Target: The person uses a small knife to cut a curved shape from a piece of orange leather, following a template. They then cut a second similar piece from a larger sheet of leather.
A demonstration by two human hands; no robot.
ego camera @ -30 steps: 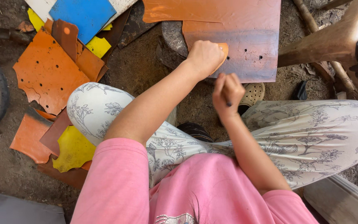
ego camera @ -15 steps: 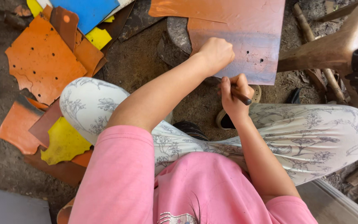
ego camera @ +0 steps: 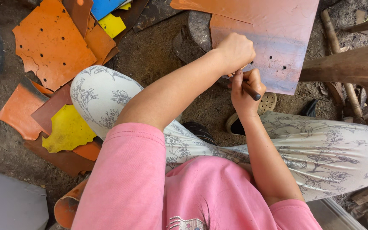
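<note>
Left hand (ego camera: 235, 52) is clenched in a fist, knuckles up, pressed on the lower left edge of the big orange sheet (ego camera: 277, 38), about 12 o'clock in the head view. Cannot tell if anything is inside the fist.

Right hand (ego camera: 245, 91) sits just below it, at 6 o'clock from the left fist, the two hands touching or nearly so. It grips a dark rod-like tool (ego camera: 251, 90) (a punch or similar, type unclear), fingers wrapped round the shaft, blunt end sticking out toward 4 o'clock. The working tip is hidden between the hands.

Sheet: flat, rust-orange with a bluish-grey patch, a few small punched holes (ego camera: 277, 67) near its lower edge, at 3 o'clock from the hands. It rests over a dark block (ego camera: 194, 36) on the dirt floor (ego camera: 150, 55).

Around it:
- Scrap pile at 9 to 11 o'clock: an orange piece with holes (ego camera: 50, 44), a yellow piece (ego camera: 67, 130), a blue one (ego camera: 105, 6), brown offcuts.
- Wooden beam (ego camera: 346, 66) at 3 o'clock, well apart from the hands.
- Perforated sandal (ego camera: 267, 103) just beside the right wrist.
- Person sits low, patterned trousers (ego camera: 320, 149), pink shirt (ego camera: 201, 191).
</note>
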